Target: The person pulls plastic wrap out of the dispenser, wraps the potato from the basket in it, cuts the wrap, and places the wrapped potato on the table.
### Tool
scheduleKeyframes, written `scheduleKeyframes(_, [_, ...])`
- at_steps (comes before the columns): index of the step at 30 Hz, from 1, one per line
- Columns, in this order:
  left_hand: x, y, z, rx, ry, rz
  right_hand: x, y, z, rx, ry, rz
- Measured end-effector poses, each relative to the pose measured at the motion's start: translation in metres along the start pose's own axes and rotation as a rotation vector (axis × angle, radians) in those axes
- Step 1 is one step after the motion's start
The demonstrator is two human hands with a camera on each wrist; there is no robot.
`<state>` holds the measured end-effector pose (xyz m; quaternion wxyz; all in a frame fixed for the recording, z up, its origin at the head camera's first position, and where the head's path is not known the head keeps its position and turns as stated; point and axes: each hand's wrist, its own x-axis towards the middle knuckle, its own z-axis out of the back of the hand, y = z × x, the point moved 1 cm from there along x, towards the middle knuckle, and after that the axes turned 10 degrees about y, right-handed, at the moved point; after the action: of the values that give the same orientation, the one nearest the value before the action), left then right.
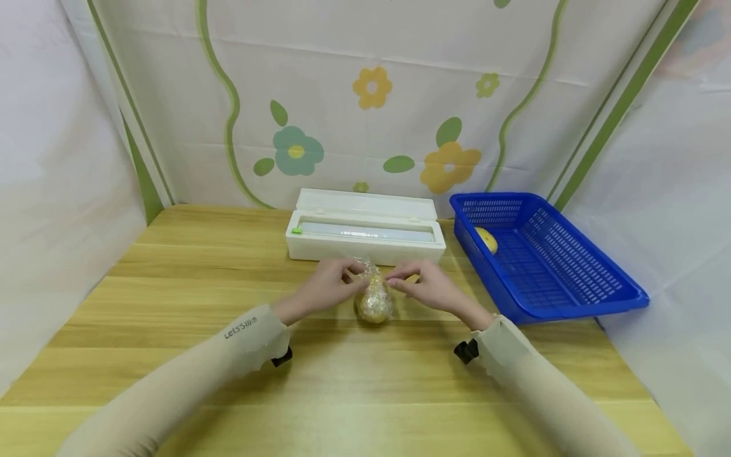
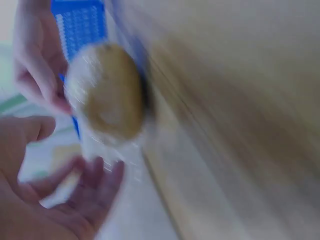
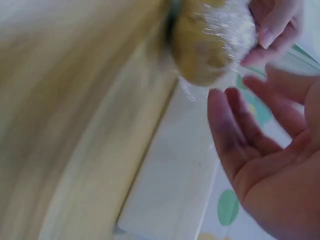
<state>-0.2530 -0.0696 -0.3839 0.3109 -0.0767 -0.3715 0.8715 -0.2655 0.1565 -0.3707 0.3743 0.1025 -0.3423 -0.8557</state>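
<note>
A round yellow-brown fruit, pear-like (image 1: 375, 304), sits on the wooden table wrapped in clear cling film, with loose film gathered at its far end. On its left, my left hand (image 1: 334, 280) has its fingertips right at the film. My right hand (image 1: 425, 284) is on the other side, fingertips close to the wrap. In the left wrist view the left hand (image 2: 65, 195) shows thumb and fingers apart beside the wrapped fruit (image 2: 117, 95). The right wrist view shows the right hand (image 3: 275, 135) with bent, separated fingers just below the fruit (image 3: 200, 50).
Right behind the hands stands a white cling film box (image 1: 365, 251), its lid (image 1: 365, 203) raised, a film roll inside and a green slider (image 1: 296, 231) at its left end. A blue basket (image 1: 514, 304) at the right holds a yellow fruit (image 1: 487, 240). Patterned cloth (image 1: 342, 38) encloses the table.
</note>
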Motion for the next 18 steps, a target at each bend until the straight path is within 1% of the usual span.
scheduleKeyframes(2, [-0.002, -0.007, -0.003, 0.066, -0.041, 0.107, -0.001, -0.001, 0.004, 0.011, -0.044, -0.037])
scheduleKeyframes(3, [-0.002, -0.01, -0.005, 0.102, -0.041, 0.157, -0.001, -0.001, 0.006, 0.011, -0.064, -0.057])
scheduleKeyframes(5, [-0.003, -0.016, -0.009, 0.172, -0.021, 0.237, -0.001, -0.001, 0.006, -0.038, -0.084, -0.074])
scheduleKeyframes(6, [-0.003, -0.017, -0.011, 0.187, -0.01, 0.264, 0.0, 0.0, 0.006, -0.065, -0.082, -0.067])
scheduleKeyframes(8, [-0.002, -0.018, -0.014, 0.163, 0.023, 0.275, 0.002, 0.0, 0.004, -0.115, -0.068, -0.026])
scheduleKeyframes(11, [0.002, -0.012, -0.013, 0.073, 0.069, 0.226, 0.003, 0.002, 0.003, -0.194, -0.082, 0.065])
scheduleKeyframes(14, [0.007, -0.003, -0.009, 0.001, 0.143, 0.138, 0.003, 0.003, 0.006, -0.253, -0.11, 0.117])
scheduleKeyframes(16, [0.01, 0.002, -0.006, -0.031, 0.213, 0.072, 0.004, 0.004, 0.008, -0.291, -0.093, 0.131])
scheduleKeyframes(18, [0.01, 0.006, -0.003, -0.033, 0.281, 0.01, 0.006, 0.004, 0.009, -0.32, -0.041, 0.124])
